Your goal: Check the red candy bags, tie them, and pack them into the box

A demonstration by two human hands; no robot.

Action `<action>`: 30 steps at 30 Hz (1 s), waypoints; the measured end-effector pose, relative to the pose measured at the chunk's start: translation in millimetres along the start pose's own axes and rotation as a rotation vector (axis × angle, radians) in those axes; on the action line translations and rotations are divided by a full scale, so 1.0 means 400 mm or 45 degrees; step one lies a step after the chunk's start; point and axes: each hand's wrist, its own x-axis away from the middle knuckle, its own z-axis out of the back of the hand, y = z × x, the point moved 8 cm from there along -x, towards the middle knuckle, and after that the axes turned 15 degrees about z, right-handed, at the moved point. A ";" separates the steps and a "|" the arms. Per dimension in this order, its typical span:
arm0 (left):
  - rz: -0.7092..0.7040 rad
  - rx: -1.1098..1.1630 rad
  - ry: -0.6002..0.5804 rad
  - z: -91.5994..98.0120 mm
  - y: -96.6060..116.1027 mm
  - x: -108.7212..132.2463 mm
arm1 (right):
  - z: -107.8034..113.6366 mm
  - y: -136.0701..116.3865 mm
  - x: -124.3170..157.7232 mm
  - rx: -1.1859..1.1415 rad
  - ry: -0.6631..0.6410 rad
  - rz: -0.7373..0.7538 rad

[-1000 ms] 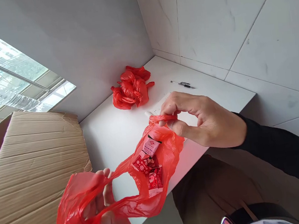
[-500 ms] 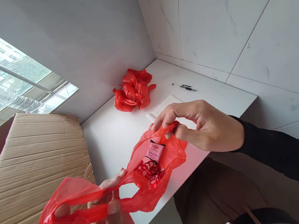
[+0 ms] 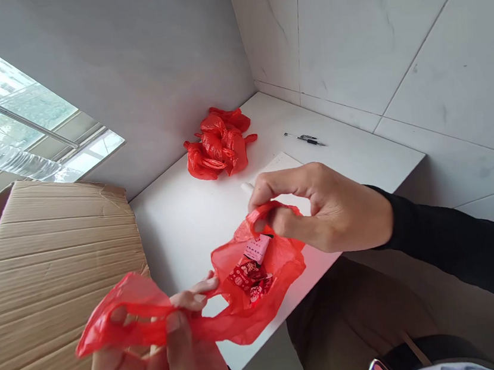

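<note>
A thin red plastic bag [image 3: 282, 289] is stretched between my two hands, its mouth facing up. My left hand [image 3: 160, 357] grips one looped handle, thumb pressed on the film and fingers under it. The other handle edge is pinched by my right hand [image 3: 317, 206], with the film wrapped round a finger. Inside the bag lie a pink wrapped packet [image 3: 257, 248] and several dark red packets [image 3: 245, 274] with white print. The bag's lower part hangs at the front edge of the white table [image 3: 175, 230].
Several knotted red bags [image 3: 219, 143] are heaped against the grey wall. A black pen [image 3: 307, 139] and a pale paper pad [image 3: 282, 159] lie on the table. An open cardboard box [image 3: 68, 267] stands at the left, below a window.
My left hand has drawn the handle slightly up and to the right, toward the bag. My right fingers have curled further round the film.
</note>
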 end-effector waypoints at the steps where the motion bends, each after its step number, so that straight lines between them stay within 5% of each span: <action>1: 0.050 0.032 -0.037 -0.006 -0.009 -0.009 | -0.015 -0.007 -0.012 -0.004 -0.037 0.033; 4: 0.182 -0.048 -0.241 -0.042 -0.023 -0.028 | -0.072 -0.045 -0.054 0.113 -0.185 0.254; 8: 0.121 -0.467 -0.570 -0.113 -0.009 -0.021 | -0.139 -0.088 -0.080 0.367 -0.363 0.521; 19: 0.644 0.281 -0.401 -0.088 -0.073 -0.055 | -0.080 0.029 -0.046 0.175 -0.222 0.044; 25: 0.927 0.492 -0.642 -0.105 -0.079 -0.038 | -0.116 -0.030 -0.016 0.039 -0.147 0.103; 30: 0.874 0.445 -0.573 -0.090 -0.076 -0.043 | -0.152 -0.046 0.016 0.154 -0.148 0.235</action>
